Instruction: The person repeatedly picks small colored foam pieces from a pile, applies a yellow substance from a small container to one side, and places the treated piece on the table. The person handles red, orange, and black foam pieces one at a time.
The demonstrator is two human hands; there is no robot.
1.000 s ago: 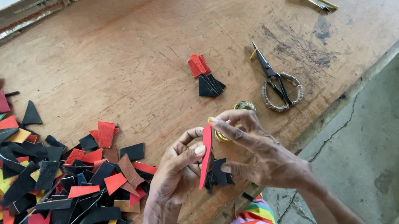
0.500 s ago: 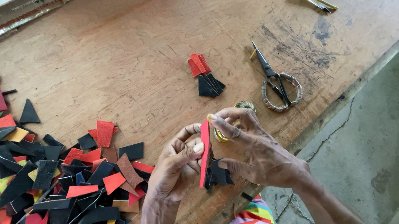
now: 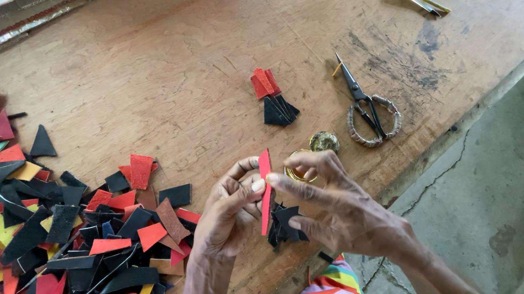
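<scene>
— Where does the red strip [image 3: 265, 194] sit against the two hands?

— Lower centre of the frame, standing nearly upright between them. Its long axis runs top to bottom with a slight lean, the upper end a little to the right of the lower one. The left hand [image 3: 230, 212] is on its left side, the right hand [image 3: 345, 213] on its right, and both touch it.

— How is the grip on each side?

— The left grip is closed on the strip: thumb and forefinger pinch it about the middle of its length. The right grip is also closed, its fingertips [image 3: 274, 178] meeting the strip's upper half from the right. Below that, the lower fingers of the right hand press a bunch of black pieces [image 3: 285, 223] against the strip's bottom end, so red and black touch there.

— Which hand is nearer the strip's free top end?

— The right one; its fingertips lie just under the tip, while the left thumb sits lower.

— What lies about them on the surface [image 3: 163, 65]?

— A heap of red, black and yellow scraps [image 3: 52, 242] at the left of the frame, a small finished bundle [image 3: 272, 98] of red and black above the hands, scissors [image 3: 365, 110] to the upper right, and a round gold lid [image 3: 323, 141] just above the right hand, near but apart.
</scene>
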